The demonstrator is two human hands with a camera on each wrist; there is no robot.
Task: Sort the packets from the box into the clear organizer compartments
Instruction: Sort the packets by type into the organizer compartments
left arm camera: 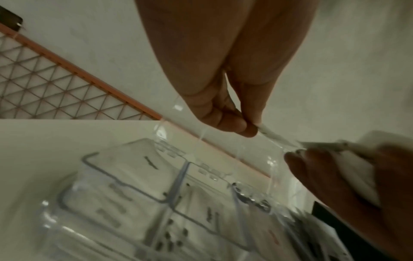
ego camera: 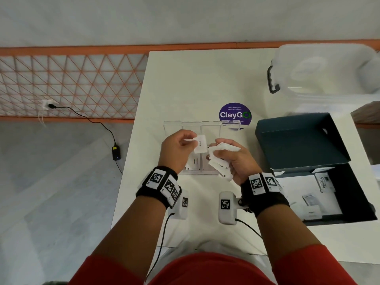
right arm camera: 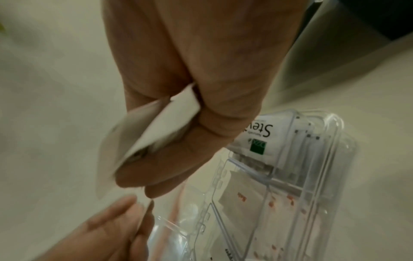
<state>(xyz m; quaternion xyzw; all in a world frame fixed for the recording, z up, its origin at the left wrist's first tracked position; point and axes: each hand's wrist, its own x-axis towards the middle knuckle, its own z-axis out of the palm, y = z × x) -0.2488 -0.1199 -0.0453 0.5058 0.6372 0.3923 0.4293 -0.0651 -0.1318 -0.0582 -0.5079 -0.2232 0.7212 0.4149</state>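
So the clear organizer [ego camera: 192, 128] is sitting on the white table [ego camera: 185, 79] and I'm placing everything off that; right above its middle the left hand [ego camera: 176, 149] is pinching a single white pepper packet [ego camera: 200, 144] between thumb and fingertips, the other fingers curling in loosely; just to the right of that, also hovering over the organizer, the right hand [ego camera: 236, 161] is gripping a fanned bunch of white packets [ego camera: 221, 159], thumb pressing on top and fingers wrapping underneath; inside the organizer some packets are already lying in compartments, a pepper one [ego camera: 194, 161] under the left hand, and the right wrist view is showing a Stevia packet [right arm camera: 261, 136] in an end compartment and red-printed ones [right arm camera: 243, 196] beside it; right of the organizer the dark box [ego camera: 304, 145] is sitting open with more packets in its near half; behind the organizer there's a purple ClayGo sticker [ego camera: 234, 113], and further back right a clear lidded storage bin [ego camera: 324, 70].
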